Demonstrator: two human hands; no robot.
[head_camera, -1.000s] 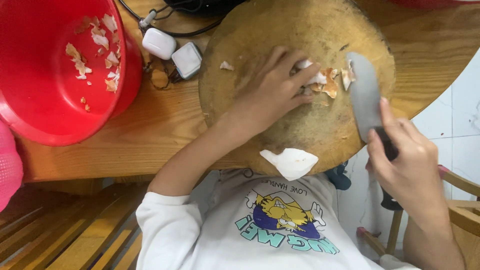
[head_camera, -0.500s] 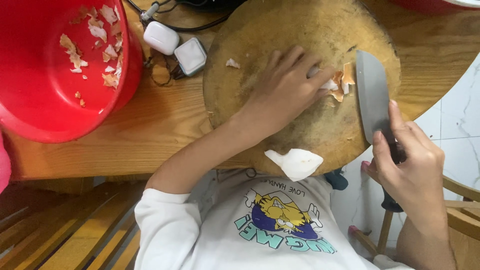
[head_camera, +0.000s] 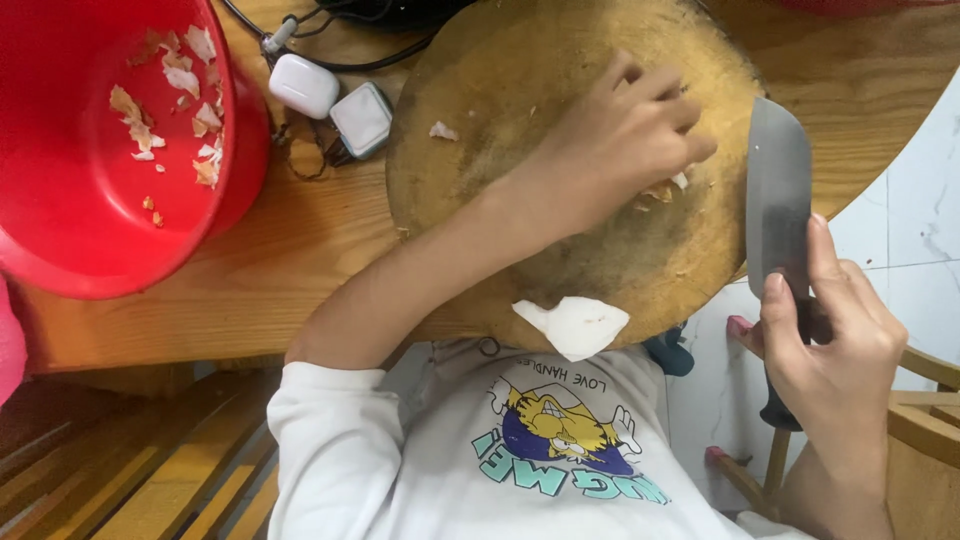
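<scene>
Two hands, left hand (head_camera: 610, 150) fingers curled over scraps (head_camera: 662, 190), right hand (head_camera: 835, 335) gripping cleaver (head_camera: 778, 190)

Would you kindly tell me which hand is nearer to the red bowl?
Left. The left hand rests on the round cutting board, beside the red bowl; the right hand holds the knife beyond the board's far edge.

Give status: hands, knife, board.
Left hand cupped over scraps on round chopping board. Right hand grips knife, blade at board's right edge. White peel on near rim; nothing blocking.
</scene>
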